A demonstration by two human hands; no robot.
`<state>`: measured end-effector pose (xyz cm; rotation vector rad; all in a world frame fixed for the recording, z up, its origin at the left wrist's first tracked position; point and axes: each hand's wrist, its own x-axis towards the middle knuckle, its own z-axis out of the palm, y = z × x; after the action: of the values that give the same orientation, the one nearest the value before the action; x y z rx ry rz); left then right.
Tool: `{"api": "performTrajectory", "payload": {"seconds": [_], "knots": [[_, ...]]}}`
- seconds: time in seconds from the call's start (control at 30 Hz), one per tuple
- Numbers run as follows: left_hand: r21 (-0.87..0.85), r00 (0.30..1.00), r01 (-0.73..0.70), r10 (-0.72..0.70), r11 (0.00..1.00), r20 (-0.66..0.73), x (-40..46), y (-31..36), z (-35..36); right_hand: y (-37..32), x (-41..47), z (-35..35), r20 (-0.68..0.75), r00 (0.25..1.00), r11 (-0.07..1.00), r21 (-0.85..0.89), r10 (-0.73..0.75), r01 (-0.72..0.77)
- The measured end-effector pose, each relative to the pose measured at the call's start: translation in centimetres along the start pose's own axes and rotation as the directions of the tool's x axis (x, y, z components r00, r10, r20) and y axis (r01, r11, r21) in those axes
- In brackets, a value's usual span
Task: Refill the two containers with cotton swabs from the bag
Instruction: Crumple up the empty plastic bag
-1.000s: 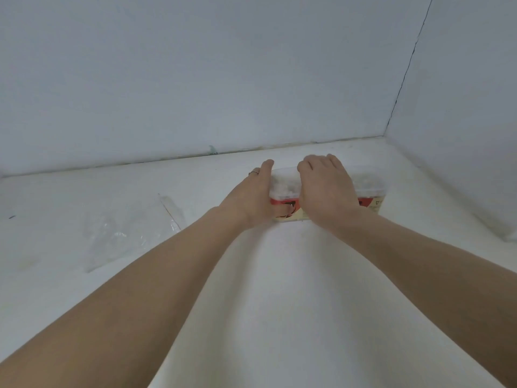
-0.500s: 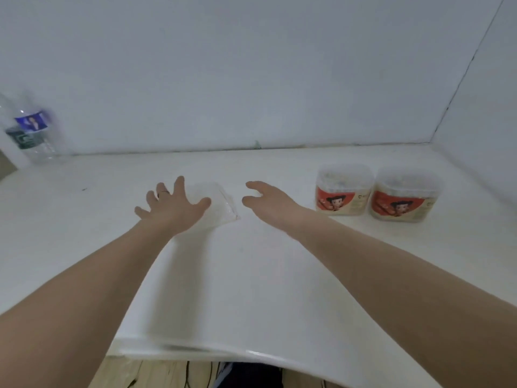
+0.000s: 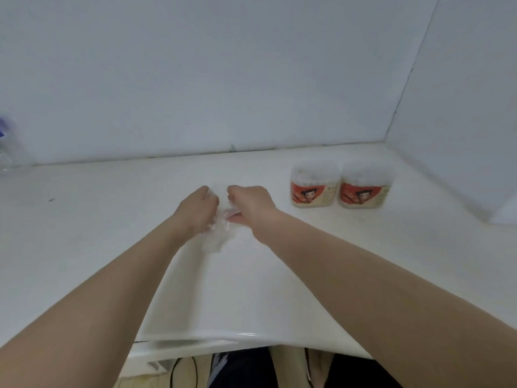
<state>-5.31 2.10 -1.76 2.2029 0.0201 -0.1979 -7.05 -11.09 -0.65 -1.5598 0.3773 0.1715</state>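
Two clear containers with red cartoon labels stand side by side at the right of the white table, the left container [image 3: 314,186] touching the right container [image 3: 364,188]. Both show pale swabs inside and have lids on. A clear plastic bag [image 3: 217,231], crumpled and blurred, is held between my hands near the table's middle. My left hand [image 3: 199,209] grips its left side with curled fingers. My right hand [image 3: 249,203] grips its right side, thumb pinching the plastic. What is left inside the bag cannot be made out.
A white wall runs behind the table [image 3: 112,214], and a second wall closes the right side at a corner. A clear bottle [image 3: 8,152] with a blue label stands at the far left. The table's near edge [image 3: 240,336] lies close to my body.
My hands left the containers, moved left to the flat bag, and now both grip it, crumpled. The view has swung left, so the containers sit at the right.
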Motion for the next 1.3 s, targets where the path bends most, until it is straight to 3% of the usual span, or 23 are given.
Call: {"api": "performTrajectory", "payload": {"seconds": [0.13,0.33,0.53,0.67,0.77,0.9,1.1,1.3], "knots": [[-0.108,0.988,-0.093,0.105,0.990,0.114,-2.6,5.8,3.1,-1.2,-2.7,-4.4,-0.216,0.954,0.973,-0.142,-0.210,0.182],[-0.331,0.917,-0.118,0.231,0.936,0.326,-9.6,15.4,11.3,-1.1,-9.7,-15.8,-0.543,0.771,0.943,-0.189,-0.334,0.275],[-0.393,0.753,-0.146,0.360,0.908,0.551,-19.1,20.5,22.5,4.6,-20.9,-29.8,-0.804,0.539,0.967,-0.180,-0.251,0.182],[-0.252,0.605,-0.331,0.409,0.909,0.683,-25.3,20.7,31.0,11.1,-28.5,-36.7,-0.910,0.384,0.988,-0.151,-0.154,0.038],[-0.157,0.525,-0.468,0.417,0.869,0.742,-28.2,18.9,36.1,16.4,-31.7,-39.6,-0.946,0.315,0.995,-0.095,-0.080,-0.033],[-0.027,0.489,-0.511,0.317,0.859,0.812,-29.3,14.8,41.7,23.4,-31.9,-41.0,-0.930,0.367,0.988,-0.031,0.027,-0.152],[0.180,0.539,-0.486,0.132,0.855,0.832,-26.2,7.8,46.2,31.3,-27.4,-40.2,-0.823,0.541,0.961,0.018,0.171,-0.277],[0.273,0.533,-0.393,-0.025,0.878,0.846,-23.2,2.4,50.1,36.0,-23.3,-40.8,-0.703,0.667,0.887,-0.112,0.247,-0.447]]}}
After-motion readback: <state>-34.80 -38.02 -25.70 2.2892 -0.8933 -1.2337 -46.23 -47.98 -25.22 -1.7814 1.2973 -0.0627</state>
